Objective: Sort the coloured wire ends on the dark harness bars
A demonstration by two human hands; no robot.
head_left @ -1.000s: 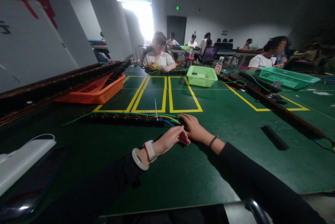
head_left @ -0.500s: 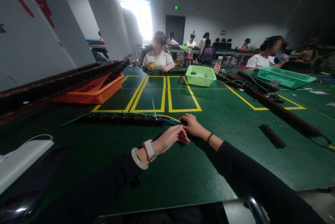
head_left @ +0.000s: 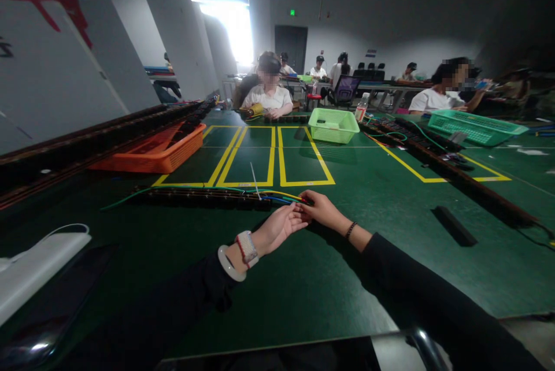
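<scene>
As the wires (head_left: 284, 195) run from the dark strip (head_left: 195, 195) on the worktop (head_left: 342, 290) to the curled right hand (head_left: 323, 210), its pinch unconfirmed, the left hand (head_left: 275, 230), fingers loosely extended, should steady them.

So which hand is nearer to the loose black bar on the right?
Right. The right hand, at the coloured wires, is left of the black bar; the left hand is farther left, beside the right hand.

A light-green basket (head_left: 333, 136) stands near a bottle (head_left: 361, 108), an orange basket (head_left: 176, 158) further left.
</scene>
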